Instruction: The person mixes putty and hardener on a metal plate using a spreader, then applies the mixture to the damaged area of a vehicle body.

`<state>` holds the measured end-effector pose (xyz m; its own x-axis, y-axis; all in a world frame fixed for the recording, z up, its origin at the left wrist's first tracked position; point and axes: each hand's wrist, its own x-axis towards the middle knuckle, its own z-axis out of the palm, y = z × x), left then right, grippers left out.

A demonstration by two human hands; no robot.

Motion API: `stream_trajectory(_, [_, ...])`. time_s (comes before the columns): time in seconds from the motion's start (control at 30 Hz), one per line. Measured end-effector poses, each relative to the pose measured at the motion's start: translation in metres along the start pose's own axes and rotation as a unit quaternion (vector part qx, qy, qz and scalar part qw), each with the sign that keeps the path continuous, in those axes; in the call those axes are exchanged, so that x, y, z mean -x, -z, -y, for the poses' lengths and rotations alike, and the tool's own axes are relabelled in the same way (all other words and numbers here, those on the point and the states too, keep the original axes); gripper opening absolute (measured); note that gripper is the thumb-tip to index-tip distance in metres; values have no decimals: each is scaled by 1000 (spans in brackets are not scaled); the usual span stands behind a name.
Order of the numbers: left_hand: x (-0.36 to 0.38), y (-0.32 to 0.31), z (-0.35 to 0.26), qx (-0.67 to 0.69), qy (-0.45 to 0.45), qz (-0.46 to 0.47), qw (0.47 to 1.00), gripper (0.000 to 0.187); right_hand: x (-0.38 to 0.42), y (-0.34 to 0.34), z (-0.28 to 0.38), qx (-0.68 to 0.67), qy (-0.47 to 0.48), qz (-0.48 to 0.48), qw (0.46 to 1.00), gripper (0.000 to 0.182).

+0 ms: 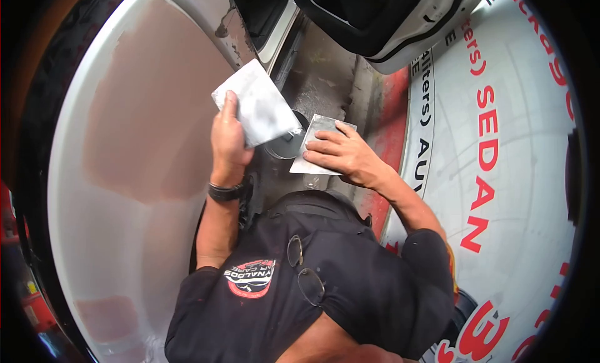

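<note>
My left hand (231,138) holds a light grey, smudged flat plate (257,107), its thumb lying on top and the other fingers hidden beneath. To the right, my right hand (340,152) grips a smaller metal plate (303,163), with several fingers spread over its upper face. The two plates are close together, with a narrow gap between them. Below and between them is a round container (281,152), partly covered by the plates. Left of my left hand stands a pale car panel (69,194) with a large brownish patch (150,113).
An open car door (406,38) juts in at the top right. A white banner with red and black lettering (512,132) covers the right side. A red-painted strip (390,119) runs beside it. Glasses (310,285) hang on my dark shirt.
</note>
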<state>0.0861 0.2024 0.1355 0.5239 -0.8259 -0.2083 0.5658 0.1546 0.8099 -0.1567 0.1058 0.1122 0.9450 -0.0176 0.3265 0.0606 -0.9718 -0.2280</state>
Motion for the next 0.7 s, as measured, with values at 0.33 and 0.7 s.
stream_trajectory(0.33, [8,2,64,364,187,184,894,49,-40,16,23,-174,33,-236,955,43])
stream_trajectory(0.7, [21,-4,28,55,-58,13,997,49,-38,34,-13,14,-152,-202,967,59])
